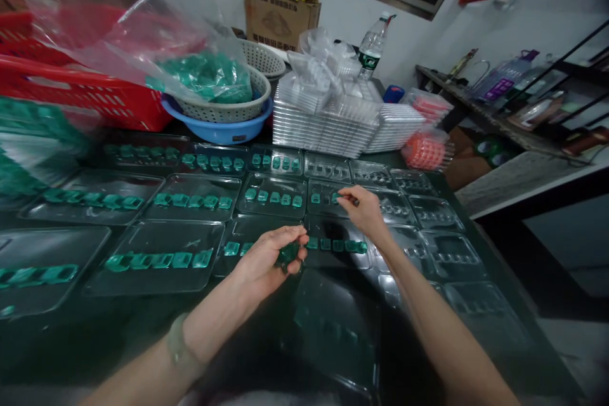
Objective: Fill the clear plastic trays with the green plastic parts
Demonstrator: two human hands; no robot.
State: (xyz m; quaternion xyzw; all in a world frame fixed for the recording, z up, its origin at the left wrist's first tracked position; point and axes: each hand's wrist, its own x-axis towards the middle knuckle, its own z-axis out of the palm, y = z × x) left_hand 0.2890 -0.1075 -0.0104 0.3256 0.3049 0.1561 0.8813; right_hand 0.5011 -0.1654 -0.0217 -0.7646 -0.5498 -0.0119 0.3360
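Green pieces (287,255) in left hand (266,260)

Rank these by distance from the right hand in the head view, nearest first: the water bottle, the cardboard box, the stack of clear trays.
1. Stack of clear trays: just beyond the right hand, mid-table.
2. Water bottle: behind the stack, upright near the wall.
3. Cardboard box: far back and to the left, against the wall.

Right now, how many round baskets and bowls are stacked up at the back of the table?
3: a blue basin at the bottom, a beige basket of green pieces nested in it, and a white basket behind. Others may hide under the plastic bag.
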